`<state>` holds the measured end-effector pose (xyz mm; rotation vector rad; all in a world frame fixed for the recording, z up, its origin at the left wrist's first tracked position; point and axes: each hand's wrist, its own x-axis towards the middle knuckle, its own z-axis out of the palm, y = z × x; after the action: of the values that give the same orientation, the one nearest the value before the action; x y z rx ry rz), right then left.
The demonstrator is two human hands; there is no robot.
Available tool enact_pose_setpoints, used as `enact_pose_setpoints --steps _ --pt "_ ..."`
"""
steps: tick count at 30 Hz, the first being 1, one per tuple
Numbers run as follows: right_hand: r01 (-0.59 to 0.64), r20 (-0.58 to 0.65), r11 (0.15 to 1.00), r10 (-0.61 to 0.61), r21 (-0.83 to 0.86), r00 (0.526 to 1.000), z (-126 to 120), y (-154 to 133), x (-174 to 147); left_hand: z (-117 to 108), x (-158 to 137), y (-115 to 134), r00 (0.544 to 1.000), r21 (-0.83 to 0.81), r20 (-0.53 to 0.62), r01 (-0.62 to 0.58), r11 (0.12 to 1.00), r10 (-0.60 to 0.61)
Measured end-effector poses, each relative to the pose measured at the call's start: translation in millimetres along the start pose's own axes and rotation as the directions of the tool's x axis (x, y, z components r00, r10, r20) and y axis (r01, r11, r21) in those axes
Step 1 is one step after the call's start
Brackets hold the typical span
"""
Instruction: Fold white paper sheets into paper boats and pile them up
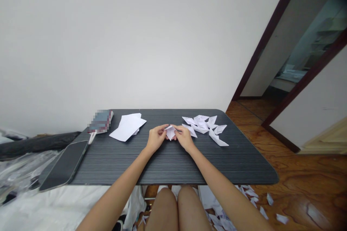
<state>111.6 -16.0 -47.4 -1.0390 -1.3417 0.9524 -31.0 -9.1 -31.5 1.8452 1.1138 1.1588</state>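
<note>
Between my two hands, just above the dark table [173, 169], is a small folded piece of white paper [170, 133], shaped like a diamond. My left hand [157, 138] pinches its left edge with thumb and fingers. On the opposite edge, my right hand [183, 137] grips the paper the same way. Right of my right hand lies a loose pile of folded paper boats [200, 124], several of them overlapping. A stack of flat white paper sheets [128, 127] rests to the left of my left hand.
A phone [65, 164] lies at the table's left edge, near a blurred packet [100, 122]. The white wall [162, 43] stands behind the table. More folded papers [252, 195] are scattered on the wooden floor [303, 180] at lower right. A doorway opens at the right.
</note>
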Motion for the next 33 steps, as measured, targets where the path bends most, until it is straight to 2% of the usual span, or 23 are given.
enact_pose_setpoints --steps 3,6,10,12,15,18,22,25,28,33 --pt "0.014 -0.008 0.993 -0.013 0.118 1.000 -3 -3 3 -3 2 1 0.996 -0.252 0.005 0.085 0.964 -0.086" --pt "0.041 0.017 0.984 -0.045 0.175 0.999 -5 -7 3 -3 2 2 0.982 -0.512 0.017 0.169 0.842 -0.187" --pt "0.079 0.052 0.992 -0.084 0.098 0.995 -6 -10 2 -1 0 7 0.965 -0.678 0.100 0.243 0.693 -0.241" --pt "0.108 0.070 0.993 -0.111 0.048 0.991 -7 -11 1 1 -1 10 0.956 -0.686 0.167 0.289 0.668 -0.243" --pt "0.141 0.093 0.990 -0.141 0.005 0.986 -9 -14 0 4 -4 11 0.942 -0.649 0.242 0.336 0.682 -0.233" --pt "0.145 0.105 0.989 -0.145 0.010 0.984 -10 -17 -1 4 -5 10 0.947 -0.613 0.234 0.319 0.723 -0.220" --pt "0.014 0.090 0.990 -0.027 0.143 0.996 -10 -19 0 4 -5 9 0.965 -0.563 0.173 0.260 0.784 -0.196" --pt "-0.111 0.155 0.966 0.075 0.235 0.985 -12 -17 1 4 -4 9 0.975 -0.532 0.119 0.223 0.817 -0.189" --pt "-0.140 0.210 0.960 0.088 0.244 0.974 -14 -15 1 4 -5 10 0.978 -0.499 0.120 0.206 0.842 -0.169" --pt "-0.156 0.207 0.964 0.110 0.217 0.972 -15 -18 -1 5 -6 11 0.974 -0.455 0.174 0.209 0.866 -0.144"
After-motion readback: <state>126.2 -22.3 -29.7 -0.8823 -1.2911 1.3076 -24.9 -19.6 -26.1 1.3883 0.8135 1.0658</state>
